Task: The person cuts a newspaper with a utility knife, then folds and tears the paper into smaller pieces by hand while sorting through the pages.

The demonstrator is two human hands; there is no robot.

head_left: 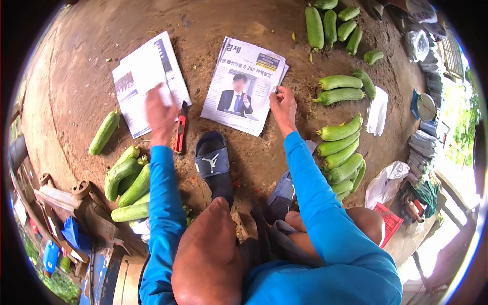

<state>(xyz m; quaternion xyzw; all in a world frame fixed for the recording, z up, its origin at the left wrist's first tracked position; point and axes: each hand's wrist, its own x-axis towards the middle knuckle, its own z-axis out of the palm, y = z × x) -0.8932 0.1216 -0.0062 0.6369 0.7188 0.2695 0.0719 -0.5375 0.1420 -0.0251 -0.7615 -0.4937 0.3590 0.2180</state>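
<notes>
My left hand (161, 113), slightly blurred, is over the right part of the left newspaper sheets (136, 94); its fingers are smeared by motion. Just right of its wrist, a red and black utility knife (180, 133) lies on the dirt ground. My right hand (283, 108) is at the right edge of a newspaper stack (243, 66) with Korean print and a photo of a person in a suit. Its thumb and fingertips pinch the paper edge. One long green vegetable (104, 132) lies below the left sheets.
Green vegetables lie in groups at lower left (136, 185), at right (339, 147) and at upper right (315, 28). A folded white sheet (377, 112) and a plastic bag (385, 182) are farther right. My sandalled foot (211, 161) is below the newspapers.
</notes>
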